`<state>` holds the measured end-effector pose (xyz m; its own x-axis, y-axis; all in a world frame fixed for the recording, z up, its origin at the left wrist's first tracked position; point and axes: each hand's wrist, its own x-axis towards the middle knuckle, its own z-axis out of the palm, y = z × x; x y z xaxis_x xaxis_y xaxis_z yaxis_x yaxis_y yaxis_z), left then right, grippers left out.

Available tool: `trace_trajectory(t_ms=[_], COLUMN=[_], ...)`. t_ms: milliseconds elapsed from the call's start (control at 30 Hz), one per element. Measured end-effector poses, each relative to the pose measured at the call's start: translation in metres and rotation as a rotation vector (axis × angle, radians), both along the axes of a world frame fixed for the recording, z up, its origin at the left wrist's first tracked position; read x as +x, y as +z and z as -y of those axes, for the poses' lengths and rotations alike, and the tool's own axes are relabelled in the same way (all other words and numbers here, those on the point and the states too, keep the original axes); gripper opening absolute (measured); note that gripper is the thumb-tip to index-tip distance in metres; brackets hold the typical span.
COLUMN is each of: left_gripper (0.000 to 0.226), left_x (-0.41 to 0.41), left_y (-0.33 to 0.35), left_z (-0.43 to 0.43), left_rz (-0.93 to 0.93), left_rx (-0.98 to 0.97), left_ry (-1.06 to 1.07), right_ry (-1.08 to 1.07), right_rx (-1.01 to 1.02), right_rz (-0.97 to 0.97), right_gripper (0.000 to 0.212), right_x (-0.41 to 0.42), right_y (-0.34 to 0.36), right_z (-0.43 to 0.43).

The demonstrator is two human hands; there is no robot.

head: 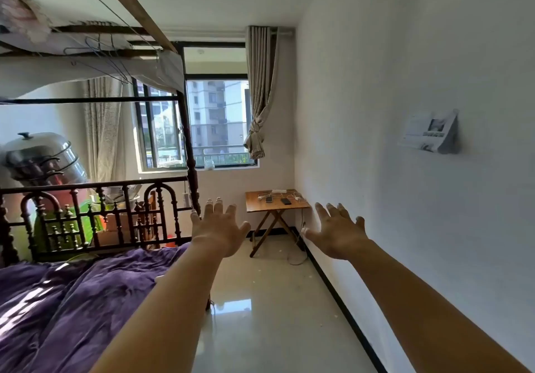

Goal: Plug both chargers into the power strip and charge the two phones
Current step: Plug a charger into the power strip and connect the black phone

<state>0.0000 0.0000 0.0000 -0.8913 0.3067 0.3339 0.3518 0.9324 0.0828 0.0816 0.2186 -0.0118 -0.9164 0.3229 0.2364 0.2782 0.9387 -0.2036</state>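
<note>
A small wooden folding table (299, 205) stands in the far corner under the window. On it lie a white power strip (279, 191), two dark phones (269, 199) (286, 201) and white chargers with tangled cables (296, 197). My left hand (218, 229) and my right hand (337, 232) are stretched out in front of me, palms down, fingers spread, holding nothing. Both hands are well short of the table, across a stretch of floor.
A bed with a purple blanket (72, 300) and a dark carved footboard (95, 216) fills the left. A white wall (405, 170) runs along the right, with a paper holder (431, 135) on it. Glossy floor (260, 314) leads to the table. A cord (296, 254) trails down beside the table.
</note>
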Motion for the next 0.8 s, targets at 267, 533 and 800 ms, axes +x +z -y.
trace_trajectory(t_ms=[267, 533, 800], left_gripper=[0.067, 0.065, 0.062], left_x=[-0.128, -0.254, -0.407], left_y=[0.005, 0.006, -0.001], left_z=[-0.069, -0.129, -0.186], left_rz=[-0.024, 0.001, 0.034], left_rx=[-0.039, -0.016, -0.019], left_ry=[0.009, 0.019, -0.010], right_ry=[-0.018, -0.008, -0.015], right_rx=[0.079, 0.096, 0.108], right_rz=[-0.027, -0.027, -0.001], right_gripper=[0.074, 0.075, 0.074], right_x=[-0.131, -0.269, -0.426], right_y=[0.014, 0.016, -0.001], right_z=[-0.070, -0.127, -0.181])
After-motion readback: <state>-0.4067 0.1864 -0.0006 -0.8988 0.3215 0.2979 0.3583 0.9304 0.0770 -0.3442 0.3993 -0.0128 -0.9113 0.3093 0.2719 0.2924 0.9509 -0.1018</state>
